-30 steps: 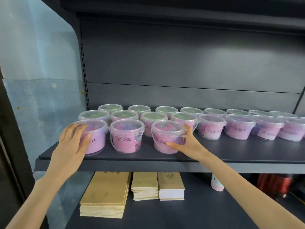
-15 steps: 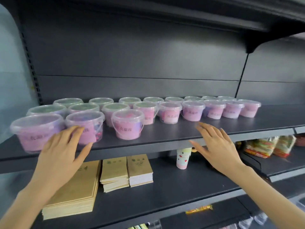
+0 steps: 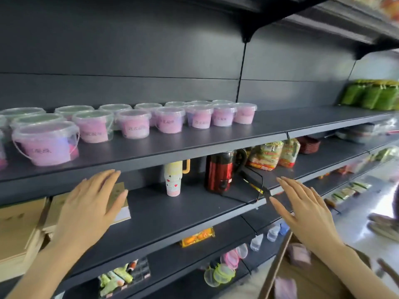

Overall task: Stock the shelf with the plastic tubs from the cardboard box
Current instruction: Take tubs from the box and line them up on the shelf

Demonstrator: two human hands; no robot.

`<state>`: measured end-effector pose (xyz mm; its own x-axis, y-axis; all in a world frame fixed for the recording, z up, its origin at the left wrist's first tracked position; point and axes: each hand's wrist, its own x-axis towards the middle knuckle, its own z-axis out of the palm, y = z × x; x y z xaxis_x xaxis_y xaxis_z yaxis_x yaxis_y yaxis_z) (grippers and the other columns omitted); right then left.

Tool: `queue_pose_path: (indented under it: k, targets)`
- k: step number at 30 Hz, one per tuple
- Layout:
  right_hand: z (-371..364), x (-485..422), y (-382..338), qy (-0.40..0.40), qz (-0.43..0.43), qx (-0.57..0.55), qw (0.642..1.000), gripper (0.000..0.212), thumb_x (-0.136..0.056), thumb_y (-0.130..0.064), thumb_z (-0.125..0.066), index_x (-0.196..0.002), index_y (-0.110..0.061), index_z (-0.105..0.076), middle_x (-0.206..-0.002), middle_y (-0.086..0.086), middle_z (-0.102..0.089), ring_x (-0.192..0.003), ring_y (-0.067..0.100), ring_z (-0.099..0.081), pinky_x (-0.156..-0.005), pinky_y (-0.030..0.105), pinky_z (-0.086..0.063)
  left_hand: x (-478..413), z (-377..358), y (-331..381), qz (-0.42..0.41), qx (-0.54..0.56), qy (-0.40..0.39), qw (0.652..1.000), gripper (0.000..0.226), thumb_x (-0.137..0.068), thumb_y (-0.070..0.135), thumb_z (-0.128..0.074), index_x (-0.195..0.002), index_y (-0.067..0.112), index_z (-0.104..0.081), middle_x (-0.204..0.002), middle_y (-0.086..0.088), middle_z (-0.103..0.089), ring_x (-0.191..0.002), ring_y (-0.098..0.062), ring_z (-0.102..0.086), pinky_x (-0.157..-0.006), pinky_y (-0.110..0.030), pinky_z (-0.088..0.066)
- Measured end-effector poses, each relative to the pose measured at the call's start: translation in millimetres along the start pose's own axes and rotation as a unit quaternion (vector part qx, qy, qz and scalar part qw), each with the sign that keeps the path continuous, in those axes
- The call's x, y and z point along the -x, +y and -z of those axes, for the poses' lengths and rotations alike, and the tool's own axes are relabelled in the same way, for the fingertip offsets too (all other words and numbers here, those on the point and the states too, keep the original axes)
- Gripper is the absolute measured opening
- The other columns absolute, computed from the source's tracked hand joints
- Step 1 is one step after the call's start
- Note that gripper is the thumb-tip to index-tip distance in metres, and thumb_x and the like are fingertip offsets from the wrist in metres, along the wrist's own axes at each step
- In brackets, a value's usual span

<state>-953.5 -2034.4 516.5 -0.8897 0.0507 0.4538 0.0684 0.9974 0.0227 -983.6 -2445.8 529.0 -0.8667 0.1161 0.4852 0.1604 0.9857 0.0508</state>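
Note:
Several clear plastic tubs (image 3: 133,124) with pink contents and white labels stand in rows on the left half of the dark shelf (image 3: 216,143). The nearest tub (image 3: 46,143) sits at the front left. My left hand (image 3: 90,203) hovers below the shelf's front edge, fingers straight, holding nothing. My right hand (image 3: 306,212) is spread open to the right, also empty. The cardboard box (image 3: 306,275) shows at the bottom right, with blurred pink tubs (image 3: 299,254) inside.
The right half of the tub shelf is bare up to green packs (image 3: 371,93). The shelf below holds stacked brown booklets (image 3: 21,223), a paper cup (image 3: 172,180), a red kettle (image 3: 220,171) and snack bags (image 3: 272,154). Lower shelves carry small goods.
Both hands have come off the tubs and dropped below the shelf edge, now open and empty. The view has swung right and down, bringing the cardboard box into sight.

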Motion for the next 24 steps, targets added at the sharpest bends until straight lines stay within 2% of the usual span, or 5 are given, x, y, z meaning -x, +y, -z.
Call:
queue_pose_path:
  k: [6, 10, 15, 20, 24]
  targets:
    - [-37, 52, 96, -0.101, -0.051, 0.035, 0.993, 0.069, -0.090, -0.063, -0.011, -0.141, -0.022, -0.034, -0.142, 0.004, -0.044, -0.131, 0.027, -0.041, -0.105, 0.051, -0.033, -1, -58, 87, -0.041, 0.011, -0.084, 0.996, 0.069, -0.091, 0.052, -0.022, -0.118, 0.002, -0.060, -0.118, -0.014, -0.063, -0.096, -0.034, -0.064, -0.076, -0.049, -0.051]
    - [-57, 77, 139, -0.140, -0.115, 0.028, 0.983, 0.072, -0.086, -0.067, -0.013, -0.143, -0.027, -0.029, -0.148, 0.000, -0.037, -0.136, 0.024, -0.034, -0.111, 0.044, -0.019, -7, -107, 125, -0.072, 0.025, -0.170, 0.982, 0.077, -0.094, 0.055, -0.012, -0.119, 0.000, -0.060, -0.119, -0.017, -0.062, -0.097, -0.034, -0.065, -0.074, -0.044, -0.054]
    - [-105, 107, 173, -0.230, -0.190, 0.008, 0.954, 0.093, -0.070, -0.074, 0.009, -0.148, -0.027, -0.014, -0.156, -0.003, -0.016, -0.144, 0.022, -0.014, -0.115, 0.046, -0.010, -9, -176, 159, -0.117, 0.014, -0.276, 0.954, 0.080, -0.094, 0.057, -0.009, -0.115, 0.001, -0.063, -0.111, -0.015, -0.067, -0.093, -0.029, -0.068, -0.067, -0.039, -0.056]
    - [-154, 139, 199, -0.318, -0.274, 0.016, 0.908, 0.109, -0.057, -0.078, 0.028, -0.148, -0.027, -0.005, -0.157, -0.004, -0.008, -0.145, 0.020, -0.009, -0.115, 0.043, -0.007, -8, -257, 199, -0.165, 0.031, -0.320, 0.933, 0.070, -0.093, 0.059, -0.019, -0.136, 0.010, -0.047, -0.135, -0.005, -0.053, -0.116, -0.019, -0.057, -0.091, -0.032, -0.048]
    - [-177, 155, 219, -0.366, -0.332, 0.006, 0.869, 0.088, -0.074, -0.070, 0.004, -0.149, -0.025, -0.006, -0.157, -0.002, -0.010, -0.144, 0.021, -0.012, -0.116, 0.043, -0.017, -22, -294, 242, -0.204, 0.060, -0.385, 0.898, 0.063, -0.096, 0.052, -0.025, -0.149, 0.021, -0.014, -0.155, 0.007, -0.019, -0.140, -0.009, -0.023, -0.109, -0.023, -0.024]
